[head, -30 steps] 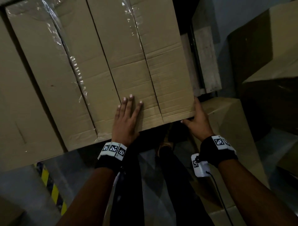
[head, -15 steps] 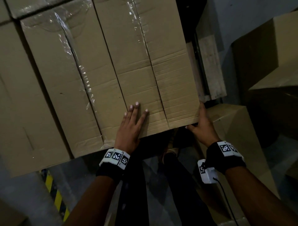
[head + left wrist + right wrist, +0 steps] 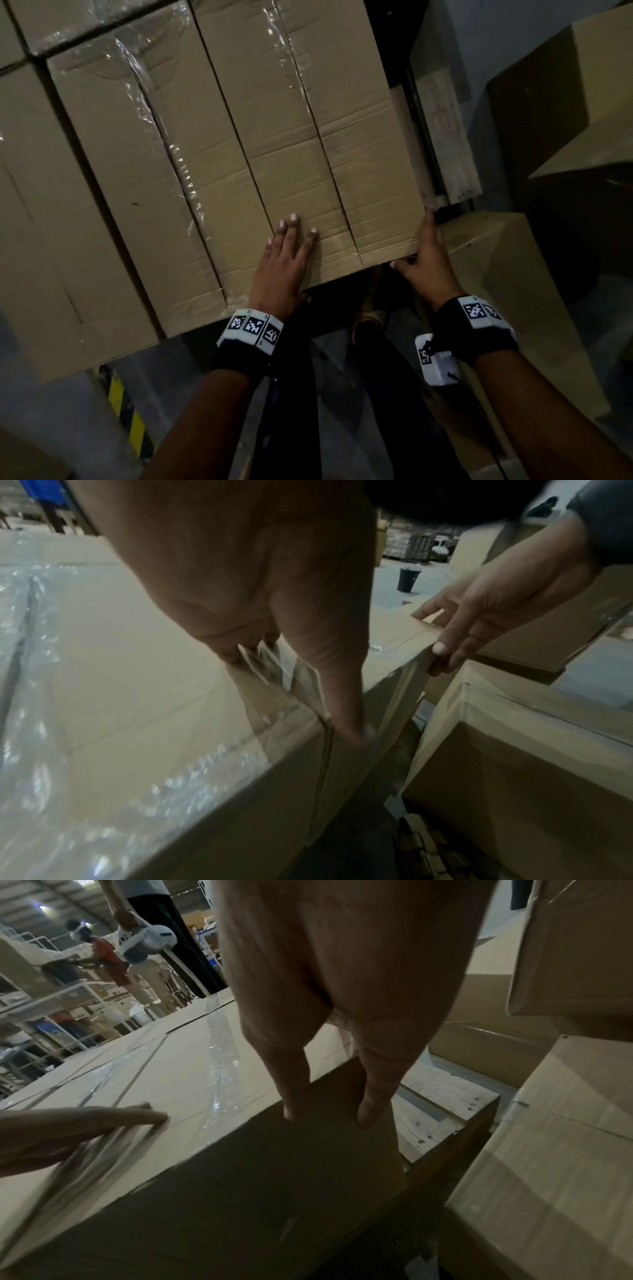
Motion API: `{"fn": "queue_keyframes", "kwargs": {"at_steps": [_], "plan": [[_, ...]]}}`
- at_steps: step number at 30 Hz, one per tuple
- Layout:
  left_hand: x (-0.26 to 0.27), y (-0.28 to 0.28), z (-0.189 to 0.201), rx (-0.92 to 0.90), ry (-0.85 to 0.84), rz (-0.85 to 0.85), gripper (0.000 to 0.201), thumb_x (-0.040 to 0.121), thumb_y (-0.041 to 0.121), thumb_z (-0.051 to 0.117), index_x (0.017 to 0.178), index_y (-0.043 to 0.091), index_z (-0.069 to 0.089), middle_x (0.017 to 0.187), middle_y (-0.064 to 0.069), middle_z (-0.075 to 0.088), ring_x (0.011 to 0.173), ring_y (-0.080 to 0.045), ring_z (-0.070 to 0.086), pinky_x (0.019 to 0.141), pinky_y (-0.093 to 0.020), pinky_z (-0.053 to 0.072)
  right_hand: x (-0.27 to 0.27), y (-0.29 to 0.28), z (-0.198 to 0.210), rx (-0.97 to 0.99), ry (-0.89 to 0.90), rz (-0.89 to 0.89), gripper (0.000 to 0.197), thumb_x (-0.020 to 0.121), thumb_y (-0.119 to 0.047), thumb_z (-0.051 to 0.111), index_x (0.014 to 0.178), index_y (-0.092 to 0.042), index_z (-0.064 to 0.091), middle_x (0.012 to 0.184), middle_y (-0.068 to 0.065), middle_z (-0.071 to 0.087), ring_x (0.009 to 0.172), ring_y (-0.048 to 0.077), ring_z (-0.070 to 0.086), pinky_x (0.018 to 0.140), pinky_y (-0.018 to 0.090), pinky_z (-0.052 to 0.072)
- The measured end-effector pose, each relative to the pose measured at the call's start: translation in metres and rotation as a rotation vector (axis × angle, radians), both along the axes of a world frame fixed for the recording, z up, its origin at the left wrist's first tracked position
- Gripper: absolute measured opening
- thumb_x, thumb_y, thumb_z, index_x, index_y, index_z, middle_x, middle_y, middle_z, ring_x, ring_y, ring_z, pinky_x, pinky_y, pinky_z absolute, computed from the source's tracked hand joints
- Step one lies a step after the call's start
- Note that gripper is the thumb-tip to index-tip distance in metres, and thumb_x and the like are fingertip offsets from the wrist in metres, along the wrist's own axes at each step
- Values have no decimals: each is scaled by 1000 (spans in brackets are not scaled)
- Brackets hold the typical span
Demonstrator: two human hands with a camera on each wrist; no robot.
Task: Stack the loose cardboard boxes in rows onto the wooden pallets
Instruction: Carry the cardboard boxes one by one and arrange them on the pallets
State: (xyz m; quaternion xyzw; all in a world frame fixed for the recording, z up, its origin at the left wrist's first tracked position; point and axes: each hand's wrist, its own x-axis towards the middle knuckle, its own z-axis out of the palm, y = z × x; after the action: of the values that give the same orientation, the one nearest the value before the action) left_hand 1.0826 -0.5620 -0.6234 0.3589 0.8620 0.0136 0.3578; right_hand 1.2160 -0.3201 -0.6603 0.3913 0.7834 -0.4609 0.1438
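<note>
A long cardboard box [image 3: 342, 102] with a taped centre seam lies rightmost in a row of like boxes on a wooden pallet [image 3: 445, 1110]. My left hand [image 3: 287, 253] lies flat on its top by the near edge, fingers straight and thumb hanging over the front. My right hand [image 3: 424, 260] cups the near right corner. Its straight fingers [image 3: 294, 1096] lie flat against the box's right side, and the thumb rests along the near face. Beside it on the left lies a neighbouring box [image 3: 137, 171] with glossy tape on top.
A loose box [image 3: 496, 291] stands close to the right of my right hand, and several more boxes [image 3: 565, 85] are piled behind it. A pallet plank [image 3: 445, 137] shows beside the box. Yellow-black floor tape [image 3: 126, 411] runs at lower left. Other people [image 3: 103, 955] work far off.
Both hands keep their places on the box. The view has shifted slightly, so the box and hands sit a little lower and further right in the picture.
</note>
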Motion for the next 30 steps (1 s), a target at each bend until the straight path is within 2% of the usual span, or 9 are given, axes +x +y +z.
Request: {"fn": "queue_keyframes", "kwargs": {"at_steps": [3,5,10,12,15,18,21,25,30], "plan": [[1,5,5,21,28,45,109,74,47,77,156,21,10,162,-16,-10,150,-34,-6,121,-46,11,3,-5,0,1,27,-16,117,75,-1,77,157,-22,-4,162,3,10,142,25,31,113,47,36],[4,9,7,40,69,71,97,79,51,71,155,19,20,162,-18,2,150,-36,3,119,-48,15,6,-8,2,-6,49,-33,113,76,4,73,157,-21,-1,162,4,8,143,24,28,112,49,37],[23,23,10,115,117,97,79,84,49,66,148,15,35,153,-17,32,142,-37,29,112,-50,32,14,-16,19,12,85,-50,98,82,6,66,157,-16,7,161,10,10,146,23,24,116,28,24],[35,29,14,124,92,91,78,84,46,66,148,17,33,152,-15,34,140,-36,32,111,-49,34,21,-19,25,16,99,-82,98,83,1,67,157,-19,7,161,8,11,145,23,27,116,32,28],[53,38,25,128,13,18,77,87,44,63,149,19,27,153,-12,32,139,-33,33,109,-47,37,44,-23,33,10,142,-195,100,83,-10,70,155,-33,5,158,1,15,141,28,34,110,50,40],[66,46,40,145,-58,-100,77,87,41,63,150,19,24,151,-9,33,135,-29,37,105,-43,40,71,-32,43,31,173,-346,94,79,-26,67,150,-44,9,153,-2,22,133,32,44,102,55,45],[75,60,56,122,-129,-246,80,89,39,61,154,21,18,153,-8,31,138,-28,33,108,-41,36,100,-43,52,30,173,-523,90,83,-22,70,152,-37,15,152,2,27,124,27,51,98,53,50],[84,79,72,80,-189,-431,81,91,36,60,156,22,12,155,-9,29,141,-28,30,112,-41,32,144,-68,64,45,159,-727,88,86,-12,72,153,-32,19,143,12,45,106,16,61,88,38,55],[118,114,62,10,-227,-505,82,90,36,61,155,25,12,151,-7,36,135,-27,38,107,-41,37,220,-88,54,-16,210,-1075,86,86,6,66,152,-24,19,144,-3,28,111,31,58,87,39,52]]}}
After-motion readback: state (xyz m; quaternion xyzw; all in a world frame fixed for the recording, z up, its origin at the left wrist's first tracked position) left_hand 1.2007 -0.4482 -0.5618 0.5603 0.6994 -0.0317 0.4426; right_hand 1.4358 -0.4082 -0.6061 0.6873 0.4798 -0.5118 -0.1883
